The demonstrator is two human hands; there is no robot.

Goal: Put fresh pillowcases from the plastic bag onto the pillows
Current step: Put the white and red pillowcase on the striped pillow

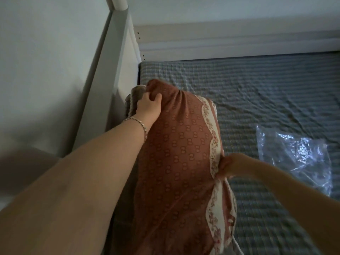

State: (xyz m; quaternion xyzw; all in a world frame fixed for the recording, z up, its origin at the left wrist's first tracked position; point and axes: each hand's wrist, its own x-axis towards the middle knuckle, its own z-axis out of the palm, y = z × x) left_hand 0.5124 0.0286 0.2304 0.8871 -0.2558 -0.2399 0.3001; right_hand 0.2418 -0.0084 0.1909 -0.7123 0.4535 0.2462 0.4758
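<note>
A pillow in a rust-red patterned pillowcase [180,153] with a cream floral border lies along the left edge of the bed. My left hand [149,105] grips its far top corner, fingers curled into the fabric. My right hand [228,167] pinches the cream border at the pillow's right side, bunching the cloth. Behind the far corner, part of a second pillow [133,100] in striped beige fabric shows against the headboard. A clear plastic bag [294,157] lies flat on the bed to the right; I cannot tell what it holds.
The bed carries a blue-grey checked sheet [248,92], wrinkled in the middle. A white bed frame [114,70] runs along the left, and a white rail [230,46] borders the far side. A pale wall lies beyond on the left.
</note>
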